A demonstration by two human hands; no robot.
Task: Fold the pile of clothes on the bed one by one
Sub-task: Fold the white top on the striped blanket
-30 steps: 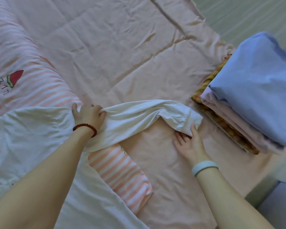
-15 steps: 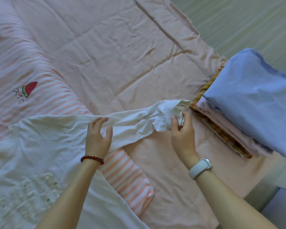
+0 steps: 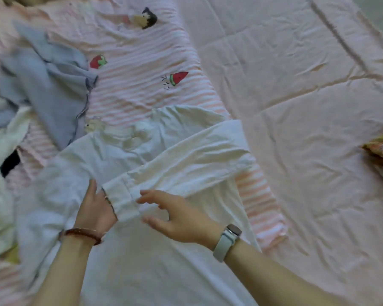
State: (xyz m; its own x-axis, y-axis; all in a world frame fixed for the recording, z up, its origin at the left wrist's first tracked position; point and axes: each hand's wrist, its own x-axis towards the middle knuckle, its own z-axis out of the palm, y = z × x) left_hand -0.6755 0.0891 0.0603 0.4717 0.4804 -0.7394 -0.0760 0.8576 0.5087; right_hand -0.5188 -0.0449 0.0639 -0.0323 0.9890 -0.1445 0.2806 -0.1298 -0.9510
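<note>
Folded across the white shirt [image 3: 142,250] now, the sleeve [image 3: 186,171] lies flat; left hand [image 3: 95,208] rests spread beside its cuff, right hand [image 3: 179,217] hovers loosely spread, holding nothing.

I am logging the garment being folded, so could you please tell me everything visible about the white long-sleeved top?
The white long-sleeved top looks like thin, soft, creased cloth. It lies spread flat on a pink-striped garment. One sleeve is folded diagonally across the body, its cuff between both hands. The left hand rests beside the cuff; the right hand hovers at it, fingers relaxed.
</note>
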